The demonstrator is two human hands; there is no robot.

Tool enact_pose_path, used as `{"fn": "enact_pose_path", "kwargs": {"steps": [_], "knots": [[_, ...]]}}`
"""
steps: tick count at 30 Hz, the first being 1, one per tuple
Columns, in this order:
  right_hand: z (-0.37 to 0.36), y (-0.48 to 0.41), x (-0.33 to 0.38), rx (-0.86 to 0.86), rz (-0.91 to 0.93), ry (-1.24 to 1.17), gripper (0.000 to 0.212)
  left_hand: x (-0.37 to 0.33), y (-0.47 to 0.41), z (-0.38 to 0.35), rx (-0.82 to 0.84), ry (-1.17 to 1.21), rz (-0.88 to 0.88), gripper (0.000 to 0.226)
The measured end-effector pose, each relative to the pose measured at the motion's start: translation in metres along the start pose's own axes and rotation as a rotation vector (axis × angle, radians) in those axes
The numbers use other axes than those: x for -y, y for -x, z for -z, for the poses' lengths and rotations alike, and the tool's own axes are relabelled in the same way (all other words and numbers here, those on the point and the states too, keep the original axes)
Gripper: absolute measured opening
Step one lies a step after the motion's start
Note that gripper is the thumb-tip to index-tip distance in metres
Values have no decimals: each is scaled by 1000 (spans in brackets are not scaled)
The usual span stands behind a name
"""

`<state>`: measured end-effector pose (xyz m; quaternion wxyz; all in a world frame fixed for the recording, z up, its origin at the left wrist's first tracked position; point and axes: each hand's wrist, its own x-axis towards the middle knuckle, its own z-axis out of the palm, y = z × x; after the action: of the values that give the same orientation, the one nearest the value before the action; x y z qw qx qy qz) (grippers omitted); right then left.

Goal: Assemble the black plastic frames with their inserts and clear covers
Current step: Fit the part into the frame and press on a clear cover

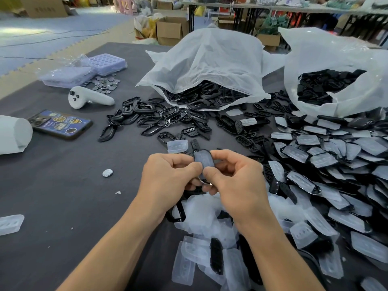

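Note:
Both my hands hold one black plastic frame with a clear cover (204,159) over the table's middle. My left hand (171,176) pinches its left edge with thumb and fingers. My right hand (233,175) pinches its right edge, thumb on the front. The frame's lower end is hidden between my fingers. Loose black frames (155,116) lie scattered behind it. Clear covers (206,238) are heaped just below my hands. Assembled pieces (327,162) are piled at the right.
Two white plastic bags (210,59) (336,59) of black parts lie open at the back. A phone (59,123), a white controller (89,97), a pile of coin cells (105,82), purple trays (84,70) and a white roll (12,133) sit at the left. One coin cell (107,172) lies near my left hand.

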<state>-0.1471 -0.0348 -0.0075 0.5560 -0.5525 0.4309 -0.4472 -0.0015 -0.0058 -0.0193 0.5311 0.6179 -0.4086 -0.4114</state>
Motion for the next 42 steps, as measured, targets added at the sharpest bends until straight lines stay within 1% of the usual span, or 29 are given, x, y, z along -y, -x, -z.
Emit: {"fn": "enact_pose_path", "kwargs": {"steps": [1,4,6,9,11,14,16,19,21,24,27,29,31,32,35,37,38,40,42], "knots": [[0,0,0,11,-10,-11,29,0,0,0,-30,-36,-15,15],[1,0,0,34,-6,-21,34,0,0,-1,-101,-102,-60,9],[0,-1,-1,15,0,-1,35,-1,2,0,-42,-64,-55,16],[1,-1,-2,17,-2,5,33,-1,3,-1,137,4,-36,22],[2,0,0,32,-13,-29,34,-2,2,0,146,-7,-33,21],[1,0,0,27,-22,-45,32,0,0,1,122,-57,-47,15],[1,-1,-1,8,-20,-44,29,0,2,1,131,-12,-51,14],[1,0,2,15,-10,-40,33,-2,2,-2,77,81,-38,15],[1,1,1,37,-10,-28,34,-2,0,-3,16,58,-25,17],[-1,0,-2,41,-26,9,29,1,0,-4,-75,-11,-10,18],[-2,-1,-2,-35,-36,42,25,2,1,-7,-109,-24,-32,19],[0,0,-2,-119,-1,117,34,3,1,-10,-130,22,-41,17],[1,3,-1,-166,103,294,35,4,1,-12,-176,34,-45,14],[0,6,0,-156,152,373,35,5,1,-12,-190,26,-43,14],[-7,16,1,-50,243,652,36,7,7,-12,-180,-18,-41,13],[-13,19,4,-57,307,794,26,6,10,-12,-138,-58,-77,9],[-15,20,5,-76,331,817,24,6,11,-12,-110,-63,-99,14],[-12,24,6,-126,364,823,25,3,13,-13,-26,12,-127,16],[4,25,11,-176,350,818,29,0,13,-11,10,62,-128,22]]}}
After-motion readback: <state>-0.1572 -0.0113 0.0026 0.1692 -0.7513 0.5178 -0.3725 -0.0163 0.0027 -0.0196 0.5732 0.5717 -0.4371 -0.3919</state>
